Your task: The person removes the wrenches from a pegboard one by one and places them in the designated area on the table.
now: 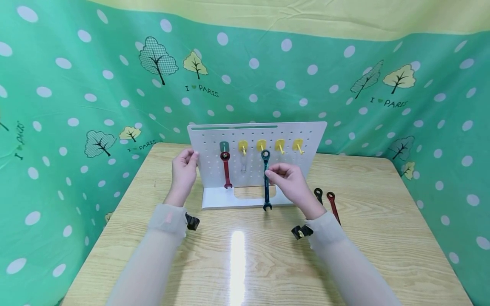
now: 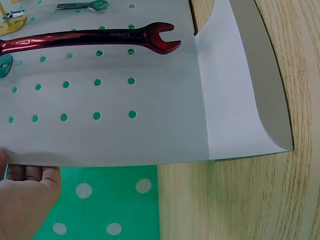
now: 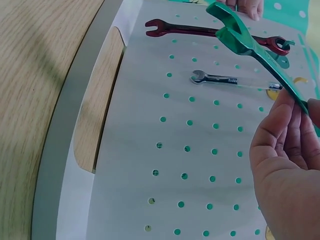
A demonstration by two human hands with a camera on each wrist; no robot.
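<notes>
A green combination wrench (image 1: 266, 187) hangs down upright from my right hand (image 1: 289, 182), pinched between thumb and fingers along its shaft. Its ring end is up, close in front of a yellow hook (image 1: 261, 143) on the white pegboard (image 1: 211, 172). My left hand (image 1: 184, 168) grips the board's left edge, with some fingertips hidden behind it. A red combination wrench (image 1: 226, 172) hangs by its ring from the green hook (image 1: 224, 146) at the left. Beside it a small silver wrench (image 3: 215, 79) hangs on a yellow hook (image 1: 243, 146).
Two more yellow hooks (image 1: 280, 145) (image 1: 298, 145) line the board's right side. On the wooden table (image 1: 383, 238), right of the board, lie a black wrench (image 1: 318, 194) and a red wrench (image 1: 333, 204), both partly behind my right forearm. A green curtain (image 1: 260, 85) surrounds the table.
</notes>
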